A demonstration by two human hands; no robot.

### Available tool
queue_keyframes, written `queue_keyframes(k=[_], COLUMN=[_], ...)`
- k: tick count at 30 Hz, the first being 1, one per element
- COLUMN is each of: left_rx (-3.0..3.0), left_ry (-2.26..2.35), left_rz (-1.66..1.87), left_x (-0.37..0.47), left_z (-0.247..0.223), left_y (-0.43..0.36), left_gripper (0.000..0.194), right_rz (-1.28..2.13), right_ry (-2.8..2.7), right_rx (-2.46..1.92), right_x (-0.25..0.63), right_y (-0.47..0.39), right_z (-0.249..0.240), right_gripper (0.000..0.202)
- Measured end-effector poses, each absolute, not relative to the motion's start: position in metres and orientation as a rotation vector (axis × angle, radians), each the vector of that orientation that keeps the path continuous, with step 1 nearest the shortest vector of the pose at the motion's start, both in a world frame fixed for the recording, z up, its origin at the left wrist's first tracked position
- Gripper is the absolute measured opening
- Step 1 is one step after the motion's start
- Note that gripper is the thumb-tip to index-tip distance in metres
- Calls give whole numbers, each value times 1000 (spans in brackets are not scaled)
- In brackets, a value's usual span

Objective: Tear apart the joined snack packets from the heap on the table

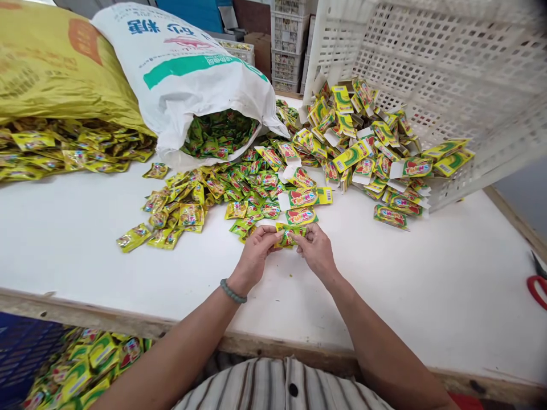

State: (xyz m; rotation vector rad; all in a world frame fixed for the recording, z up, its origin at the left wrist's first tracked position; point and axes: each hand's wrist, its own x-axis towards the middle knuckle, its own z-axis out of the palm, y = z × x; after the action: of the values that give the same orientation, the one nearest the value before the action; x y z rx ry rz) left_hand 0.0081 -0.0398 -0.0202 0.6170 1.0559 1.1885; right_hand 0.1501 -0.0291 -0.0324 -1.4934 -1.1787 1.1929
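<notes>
Near the middle of the white table [183, 279], my left hand [255, 250] and my right hand [317, 250] pinch the two ends of a small green and yellow packet [287, 234]. Just beyond it lies a small printed box [301, 216], with another box [302, 197] behind that one. Green wrapped packets [252, 185] spread out from the mouth of a white sack [213, 74]. Yellow wrapped packets [191, 214] lie to their left. A heap of small boxes [352, 156], some with open flaps, spills out at the right.
A tipped white plastic crate [401, 62] stands behind the boxes. At the left is a yellow sack [64, 62] with packets. Red-handled scissors [537, 283] lie at the right edge. Below the table's wooden edge, a blue crate [25, 353] holds filled boxes. Stacked crates [288, 45] stand behind.
</notes>
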Motion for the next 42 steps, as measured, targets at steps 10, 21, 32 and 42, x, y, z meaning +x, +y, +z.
queue_keyframes(k=[10,21,32,42], left_rx=[582,527,1362,2153], left_ry=[1106,1051,1507,1600], left_rz=[1177,1160,832,493], left_x=[11,8,18,6], left_z=[-25,-30,-14,-21], left_y=[-37,-38,-5,6], left_gripper=[52,48,35,18], right_rz=[1411,1421,999,1085], right_ry=[-1257,-1273,-1065,-930], right_rx=[-1435,-1313,-1515,-1376], right_x=[156,158,193,213], right_y=[-31,-31,-11,-2], right_z=[-29,-39,-30,-30], right_gripper=[36,32,30,39])
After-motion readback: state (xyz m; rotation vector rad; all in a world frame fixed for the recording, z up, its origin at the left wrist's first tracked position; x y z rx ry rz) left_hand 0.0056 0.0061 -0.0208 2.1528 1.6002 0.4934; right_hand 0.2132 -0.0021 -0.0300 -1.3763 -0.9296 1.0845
